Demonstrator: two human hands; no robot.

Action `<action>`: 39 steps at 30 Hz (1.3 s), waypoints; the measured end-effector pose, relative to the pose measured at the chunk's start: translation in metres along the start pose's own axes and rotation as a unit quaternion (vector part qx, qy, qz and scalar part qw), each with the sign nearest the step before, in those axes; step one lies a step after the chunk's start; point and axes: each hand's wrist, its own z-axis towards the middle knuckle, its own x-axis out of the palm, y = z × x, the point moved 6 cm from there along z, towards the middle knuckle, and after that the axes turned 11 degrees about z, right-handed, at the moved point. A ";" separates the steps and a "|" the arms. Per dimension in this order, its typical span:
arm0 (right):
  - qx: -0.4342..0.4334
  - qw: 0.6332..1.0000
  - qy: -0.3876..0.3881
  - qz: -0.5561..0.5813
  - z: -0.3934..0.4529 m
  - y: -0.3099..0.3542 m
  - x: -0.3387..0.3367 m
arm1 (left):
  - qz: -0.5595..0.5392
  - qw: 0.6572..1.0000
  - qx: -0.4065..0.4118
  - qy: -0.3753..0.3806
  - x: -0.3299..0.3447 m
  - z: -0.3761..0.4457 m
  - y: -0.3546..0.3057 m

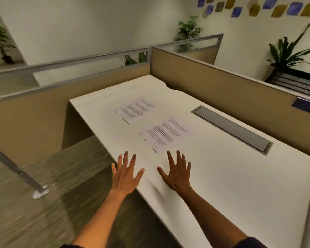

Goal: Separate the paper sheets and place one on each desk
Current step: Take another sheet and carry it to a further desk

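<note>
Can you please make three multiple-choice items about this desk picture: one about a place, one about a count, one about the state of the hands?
1. Where is the grey cable slot in relation to the printed sheets?
A. To their right, near the partition
B. To their left, at the desk edge
C. Under them

2. How many printed sheets lie on the desk?
A. One
B. Two
C. Four

3. How are the hands?
A. Both open with fingers spread, holding nothing
B. Both closed on a sheet
C. One holding a pen

Answers: 1 A, the slot lies between the sheets and the tan partition. 2 B, a far sheet and a near sheet. 3 A, left hand and right hand are empty.
</note>
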 end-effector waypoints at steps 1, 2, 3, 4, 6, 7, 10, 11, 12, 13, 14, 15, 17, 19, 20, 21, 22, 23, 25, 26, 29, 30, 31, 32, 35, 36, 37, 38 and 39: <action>0.010 1.000 -0.006 0.004 0.013 -0.001 0.002 | 0.001 1.000 0.014 0.002 0.002 0.019 -0.001; 0.022 1.000 -0.010 0.008 0.026 -0.002 0.005 | 0.002 1.000 0.027 0.005 0.003 0.039 -0.002; 0.033 0.999 -0.011 0.012 0.038 -0.002 0.007 | 0.004 0.999 0.038 0.008 0.006 0.056 -0.002; 0.048 0.999 -0.012 0.015 0.051 -0.002 0.012 | 0.006 0.999 0.052 0.013 0.008 0.076 -0.002; 0.083 0.996 -0.017 0.019 0.075 -0.001 0.022 | 0.010 0.997 0.080 0.021 0.014 0.115 -0.001; 0.103 0.994 -0.020 0.022 0.087 -0.002 0.026 | 0.015 0.995 0.099 0.025 0.017 0.136 0.000; 0.155 0.987 -0.020 0.038 0.111 -0.004 0.036 | 0.032 0.987 0.150 0.045 0.026 0.186 0.000; 0.174 0.984 -0.022 0.044 0.118 -0.004 0.038 | 0.037 0.984 0.166 0.053 0.028 0.203 0.001; 0.197 0.979 -0.026 0.050 0.127 -0.004 0.038 | 0.037 0.980 0.186 0.066 0.030 0.224 0.001; 0.215 0.975 -0.031 0.053 0.134 -0.003 0.037 | 0.036 0.976 0.201 0.076 0.031 0.241 0.000; 0.234 0.970 -0.038 0.057 0.143 -0.003 0.035 | 0.039 0.971 0.219 0.088 0.030 0.261 -0.003; 0.254 0.964 -0.044 0.062 0.150 -0.002 0.033 | 0.041 0.966 0.235 0.098 0.029 0.278 -0.006; 0.293 0.952 -0.054 0.073 0.161 -0.002 0.031 | 0.041 0.956 0.265 0.119 0.030 0.307 -0.014; 0.320 0.943 -0.065 0.069 0.165 -0.002 0.031 | 0.024 0.947 0.282 0.149 0.033 0.326 -0.024; 0.331 0.939 -0.073 0.063 0.168 -0.002 0.032 | 0.014 0.943 0.290 0.162 0.035 0.333 -0.029; 0.340 0.935 -0.082 0.060 0.170 -0.002 0.033 | 0.007 0.939 0.297 0.171 0.036 0.338 -0.034; 0.347 0.932 -0.089 0.058 0.173 -0.001 0.033 | 0.002 0.936 0.305 0.175 0.037 0.343 -0.039; 0.352 0.929 -0.095 0.061 0.176 0.000 0.034 | 0.002 0.933 0.314 0.176 0.038 0.346 -0.043; 0.363 0.923 -0.105 0.071 0.182 0.001 0.035 | 0.017 0.926 0.338 0.167 0.040 0.354 -0.052; 0.364 0.922 -0.109 0.069 0.184 0.001 0.036 | 0.027 0.923 0.351 0.159 0.041 0.357 -0.055; 0.360 0.924 -0.117 0.047 0.189 0.003 0.037 | 0.030 0.916 0.368 0.159 0.041 0.367 -0.064; 0.364 0.923 -0.118 0.048 0.190 0.004 0.039 | 0.027 0.914 0.370 0.164 0.041 0.369 -0.067; 0.369 0.920 -0.118 0.053 0.190 0.003 0.040 | 0.025 0.913 0.371 0.168 0.041 0.371 -0.069; 0.373 0.919 -0.116 0.060 0.190 0.003 0.041 | 0.026 0.913 0.371 0.170 0.041 0.372 -0.071; 0.362 0.920 -0.109 0.105 0.193 0.006 0.035 | 0.022 0.915 0.367 0.167 0.040 0.374 -0.075; 0.353 0.919 -0.109 0.136 0.195 0.008 0.032 | 0.019 0.914 0.368 0.169 0.040 0.374 -0.076; 0.344 0.916 -0.109 0.177 0.197 0.012 0.030 | 0.017 0.913 0.370 0.172 0.040 0.374 -0.077; 0.336 0.907 -0.110 0.228 0.200 0.016 0.029 | 0.015 0.912 0.372 0.173 0.041 0.374 -0.077; 0.328 0.893 -0.118 0.283 0.202 0.022 0.029 | 0.015 0.911 0.374 0.174 0.041 0.374 -0.077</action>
